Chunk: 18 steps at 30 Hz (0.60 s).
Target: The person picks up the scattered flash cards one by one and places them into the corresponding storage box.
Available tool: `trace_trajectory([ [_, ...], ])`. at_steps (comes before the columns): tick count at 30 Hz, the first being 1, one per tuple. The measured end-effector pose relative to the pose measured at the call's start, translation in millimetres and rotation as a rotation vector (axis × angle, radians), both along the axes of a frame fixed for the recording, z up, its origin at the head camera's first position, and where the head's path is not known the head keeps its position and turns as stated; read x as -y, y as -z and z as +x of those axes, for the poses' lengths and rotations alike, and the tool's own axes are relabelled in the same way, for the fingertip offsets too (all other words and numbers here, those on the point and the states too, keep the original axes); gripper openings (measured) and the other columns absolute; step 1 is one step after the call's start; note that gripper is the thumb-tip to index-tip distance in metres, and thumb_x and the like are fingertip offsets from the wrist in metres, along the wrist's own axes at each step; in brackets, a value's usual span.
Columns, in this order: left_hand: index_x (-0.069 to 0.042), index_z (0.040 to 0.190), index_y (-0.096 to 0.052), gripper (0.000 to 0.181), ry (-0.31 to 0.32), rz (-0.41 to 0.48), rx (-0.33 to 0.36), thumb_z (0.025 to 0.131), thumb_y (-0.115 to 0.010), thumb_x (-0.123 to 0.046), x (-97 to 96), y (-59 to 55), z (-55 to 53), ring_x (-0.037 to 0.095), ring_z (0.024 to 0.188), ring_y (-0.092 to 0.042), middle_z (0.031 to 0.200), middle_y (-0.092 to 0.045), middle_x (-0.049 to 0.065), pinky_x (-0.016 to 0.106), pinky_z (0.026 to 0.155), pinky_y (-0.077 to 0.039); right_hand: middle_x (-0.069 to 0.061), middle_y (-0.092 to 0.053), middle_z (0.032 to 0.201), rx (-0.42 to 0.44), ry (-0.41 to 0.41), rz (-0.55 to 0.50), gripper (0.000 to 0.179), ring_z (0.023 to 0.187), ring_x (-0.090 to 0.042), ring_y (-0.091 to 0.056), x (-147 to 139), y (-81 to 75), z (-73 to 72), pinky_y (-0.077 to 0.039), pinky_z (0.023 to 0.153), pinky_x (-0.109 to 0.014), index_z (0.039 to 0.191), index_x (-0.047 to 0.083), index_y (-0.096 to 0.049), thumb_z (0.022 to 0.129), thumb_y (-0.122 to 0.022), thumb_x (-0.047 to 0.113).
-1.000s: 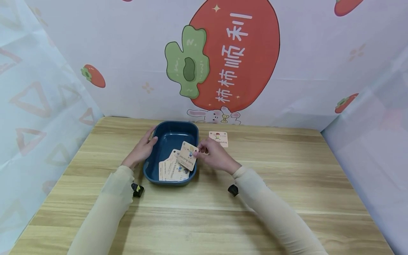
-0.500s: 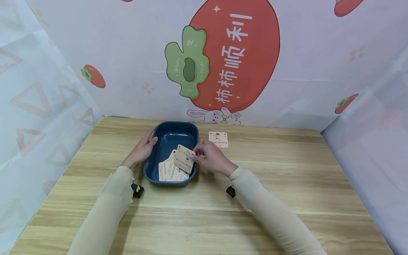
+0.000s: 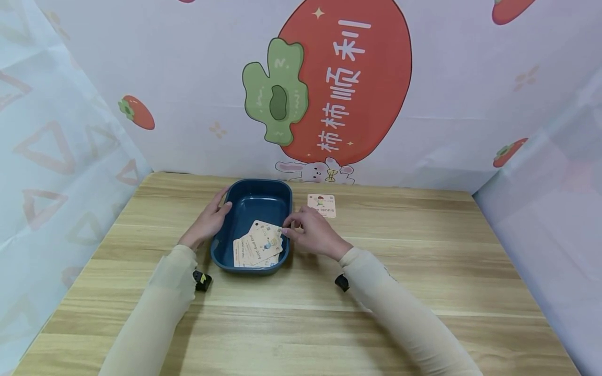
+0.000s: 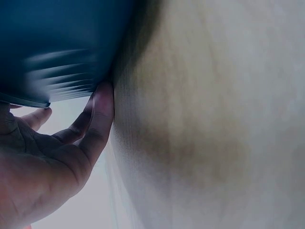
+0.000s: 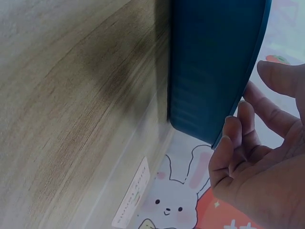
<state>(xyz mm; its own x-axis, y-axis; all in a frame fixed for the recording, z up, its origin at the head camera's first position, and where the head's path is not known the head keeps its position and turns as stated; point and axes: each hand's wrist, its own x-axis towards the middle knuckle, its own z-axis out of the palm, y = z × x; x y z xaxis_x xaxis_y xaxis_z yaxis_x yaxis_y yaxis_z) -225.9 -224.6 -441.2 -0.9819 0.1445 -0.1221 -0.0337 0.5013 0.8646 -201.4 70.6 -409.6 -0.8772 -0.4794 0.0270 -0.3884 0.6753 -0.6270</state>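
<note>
In the head view a dark blue plastic bin [image 3: 251, 204] stands on the table, with several picture cards [image 3: 257, 245] overlapping in its near end. My left hand [image 3: 207, 222] holds the bin's left side, its thumb at the rim and fingers along the outer wall; the left wrist view shows fingers [image 4: 102, 102] touching that wall low down. My right hand [image 3: 312, 232] is at the bin's right rim, with thumb and forefinger tips beside the top card's corner. In the right wrist view thumb and forefinger stand apart, and no card shows between them.
A card [image 3: 322, 205] printed "tennis" lies on the wooden table [image 3: 400, 292] behind my right hand, right of the bin. A printed cloth backdrop [image 3: 447, 94] rises along the table's back edge, with more cloth at both sides.
The card pinched in my right hand has gone down into the bin and lies on the other cards, released. My right hand moved slightly left. My left hand stays put.
</note>
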Motion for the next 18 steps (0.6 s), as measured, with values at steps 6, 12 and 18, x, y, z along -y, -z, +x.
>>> trace_trajectory([
  [6, -0.023, 0.165, -0.003, 0.060, -0.008, -0.009, 0.008, 0.113, -0.030, -0.033, -0.2, 0.3, 0.4, 0.050, 0.148, -0.021, 0.168, -0.008, 0.019, 0.071, 0.113, -0.021, 0.001, -0.056, 0.095, -0.006, -0.003, -0.016, 0.014, 0.093, -0.019, -0.051, -2.2, -1.7, 0.5, -0.047, 0.072, -0.033, 0.107, 0.017, -0.077, 0.098, -0.071, 0.027],
  [12, -0.023, 0.165, -0.003, 0.059, -0.008, -0.008, 0.009, 0.113, -0.029, -0.033, -0.2, -0.4, 0.5, 0.050, 0.148, -0.019, 0.169, -0.008, 0.019, 0.071, 0.113, -0.020, 0.000, -0.055, 0.094, -0.032, 0.006, -0.025, 0.016, 0.091, -0.020, -0.051, -7.7, -6.0, -0.1, -0.046, 0.071, -0.034, 0.108, 0.016, -0.076, 0.098, -0.071, 0.027],
  [18, -0.022, 0.165, -0.003, 0.059, -0.003, -0.004, 0.006, 0.113, -0.029, -0.033, 0.0, -0.9, 0.2, 0.051, 0.148, -0.020, 0.168, -0.009, 0.020, 0.070, 0.113, -0.021, -0.003, -0.056, 0.095, -0.028, 0.026, -0.040, 0.023, 0.091, -0.022, -0.051, -17.4, -7.3, -4.6, -0.047, 0.072, -0.034, 0.115, 0.012, -0.074, 0.098, -0.071, 0.028],
])
